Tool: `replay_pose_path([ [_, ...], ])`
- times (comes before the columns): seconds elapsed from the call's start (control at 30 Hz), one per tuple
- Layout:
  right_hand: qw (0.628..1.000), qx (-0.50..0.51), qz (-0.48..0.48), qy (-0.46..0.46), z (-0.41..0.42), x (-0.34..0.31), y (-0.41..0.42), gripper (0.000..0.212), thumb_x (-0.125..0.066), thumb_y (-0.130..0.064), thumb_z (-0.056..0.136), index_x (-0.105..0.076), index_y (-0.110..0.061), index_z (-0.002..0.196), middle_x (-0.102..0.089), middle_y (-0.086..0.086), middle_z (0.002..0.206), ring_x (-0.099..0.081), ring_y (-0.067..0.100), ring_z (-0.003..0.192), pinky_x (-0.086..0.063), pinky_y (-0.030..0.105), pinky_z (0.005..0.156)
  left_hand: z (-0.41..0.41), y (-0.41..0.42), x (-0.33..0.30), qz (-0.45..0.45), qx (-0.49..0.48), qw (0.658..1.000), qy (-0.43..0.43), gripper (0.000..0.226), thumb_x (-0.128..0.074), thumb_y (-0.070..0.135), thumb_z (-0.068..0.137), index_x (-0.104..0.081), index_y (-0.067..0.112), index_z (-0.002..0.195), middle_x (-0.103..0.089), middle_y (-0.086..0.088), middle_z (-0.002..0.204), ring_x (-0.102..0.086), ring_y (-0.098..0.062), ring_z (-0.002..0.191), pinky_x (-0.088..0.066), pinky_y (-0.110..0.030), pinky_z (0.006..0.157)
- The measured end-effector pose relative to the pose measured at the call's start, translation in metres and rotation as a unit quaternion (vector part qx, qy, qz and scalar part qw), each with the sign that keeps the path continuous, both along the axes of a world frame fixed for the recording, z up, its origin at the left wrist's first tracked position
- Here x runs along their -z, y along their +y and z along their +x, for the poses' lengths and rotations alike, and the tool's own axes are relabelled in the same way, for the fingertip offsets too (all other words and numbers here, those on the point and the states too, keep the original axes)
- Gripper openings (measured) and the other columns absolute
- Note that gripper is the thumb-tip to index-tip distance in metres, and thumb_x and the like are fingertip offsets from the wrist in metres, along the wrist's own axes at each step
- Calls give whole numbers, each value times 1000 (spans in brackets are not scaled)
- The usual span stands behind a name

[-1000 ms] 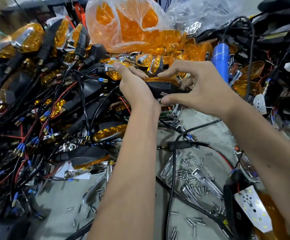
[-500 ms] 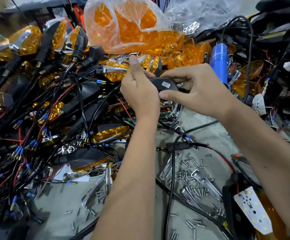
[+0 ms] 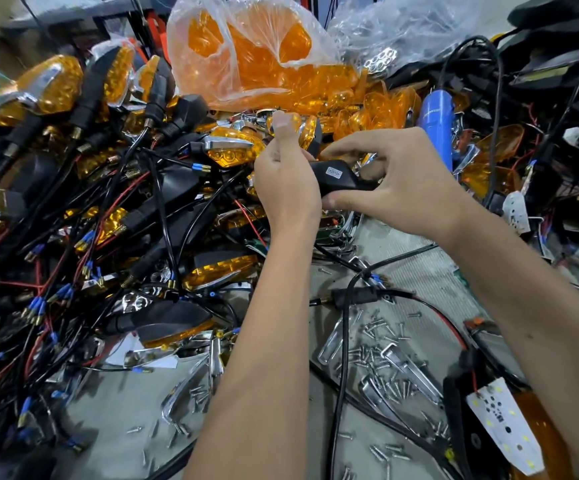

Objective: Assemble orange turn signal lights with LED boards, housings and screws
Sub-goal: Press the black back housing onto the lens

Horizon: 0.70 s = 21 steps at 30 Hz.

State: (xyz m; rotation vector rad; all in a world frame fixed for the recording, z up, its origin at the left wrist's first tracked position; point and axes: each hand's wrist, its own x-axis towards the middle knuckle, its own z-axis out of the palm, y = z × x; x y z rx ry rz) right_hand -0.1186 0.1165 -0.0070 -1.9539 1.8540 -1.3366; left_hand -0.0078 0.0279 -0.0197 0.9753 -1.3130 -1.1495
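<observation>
Both hands hold one black housing (image 3: 338, 174) up over the bench, back side facing the camera with its small white label showing. The left hand (image 3: 286, 178) grips the near end, thumb stuck upward; the right hand (image 3: 402, 181) pinches the far end, thumb beneath and fingers curled over the top. The hands are close together, nearly touching across the part.

Change from a second ago: the orange lens edge was showing on top then, and now only the black back shows (so the unit has been rolled over in the hands). That likely means the lens is seated and the back is being presented for screwing, though the screw hole can't be made out.

Loose screws (image 3: 381, 355) lie scattered on the grey bench (image 3: 419, 271) below, well apart from the held piece. A blue screwdriver (image 3: 435, 123) stands just behind the right hand, untouched. A white LED board (image 3: 499, 424) sits at lower right by the right forearm. Finished lights (image 3: 52, 88) and a wire tangle fill the left; a bag of orange lenses (image 3: 256, 60) sits behind.
</observation>
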Motion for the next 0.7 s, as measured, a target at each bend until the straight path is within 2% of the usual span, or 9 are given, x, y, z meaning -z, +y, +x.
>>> replay_pose_path([
  [0.07, 1000, -1, 4, 5, -1, 0, -1, 46, -92, -27, 75, -76, -12, 115, -73, 3, 105, -71, 16, 92, -60, 41, 80, 0, 1, 1, -9, -5, 1000, -29, 66, -33, 57, 109, -50, 20, 56, -54, 4, 56, -59, -18, 62, -55, -48, 73],
  [0.13, 1000, 1, 6, 13, -3, 1, -1, 41, -92, -25, 75, -75, -12, 110, -71, 3, 104, -70, 15, 90, -58, 40, 77, -1, 1, 1, -30, -9, 998, -59, 68, -32, 55, 109, -54, 21, 55, -57, 6, 55, -61, -17, 61, -54, -45, 70],
  [0.27, 1000, -16, 18, 14, -6, 1, -2, 38, -91, -24, 77, -73, -11, 108, -71, 3, 102, -68, 9, 85, -57, 28, 71, -1, -2, 4, -56, -34, 994, -85, 67, -38, 51, 110, -51, 16, 54, -48, 9, 47, -48, -6, 50, -41, -33, 59],
  [0.37, 999, -28, 28, 21, -8, 2, -3, 37, -91, -24, 77, -74, -12, 108, -71, 2, 100, -68, 7, 84, -57, 28, 73, 0, -2, 7, -82, -57, 989, -109, 72, -39, 48, 110, -56, 1, 58, -50, -3, 50, -49, -14, 52, -36, -33, 56],
  [0.43, 999, -36, 36, 14, -10, 3, -3, 36, -91, -23, 78, -74, -12, 107, -71, 3, 97, -66, 2, 78, -53, 18, 67, -1, -2, 8, -98, -62, 984, -135, 73, -40, 48, 110, -58, -5, 63, -57, -13, 56, -51, -20, 57, -36, -35, 56],
  [0.5, 998, -43, 45, 13, -12, 4, -3, 35, -91, -23, 78, -73, -12, 106, -71, 2, 95, -64, -2, 72, -49, 13, 63, -1, -4, 9, -103, -57, 982, -149, 71, -43, 46, 110, -57, -5, 62, -54, -11, 54, -47, -17, 54, -34, -27, 54],
  [0.63, 998, -50, 44, 5, -13, 4, -4, 34, -92, -19, 77, -72, -11, 102, -68, 3, 92, -62, -2, 69, -48, 14, 61, 1, -6, 9, -94, -34, 988, -121, 68, -49, 41, 109, -59, -11, 66, -54, -20, 58, -39, -13, 50, -31, -26, 54],
  [0.7, 998, -44, 36, 8, -14, 3, -4, 35, -92, -20, 76, -73, -11, 104, -69, 4, 96, -65, 4, 76, -55, 24, 66, 0, -5, 8, -89, -21, 990, -103, 67, -51, 39, 109, -57, -12, 66, -48, -9, 53, -37, -12, 50, -30, -27, 54],
])
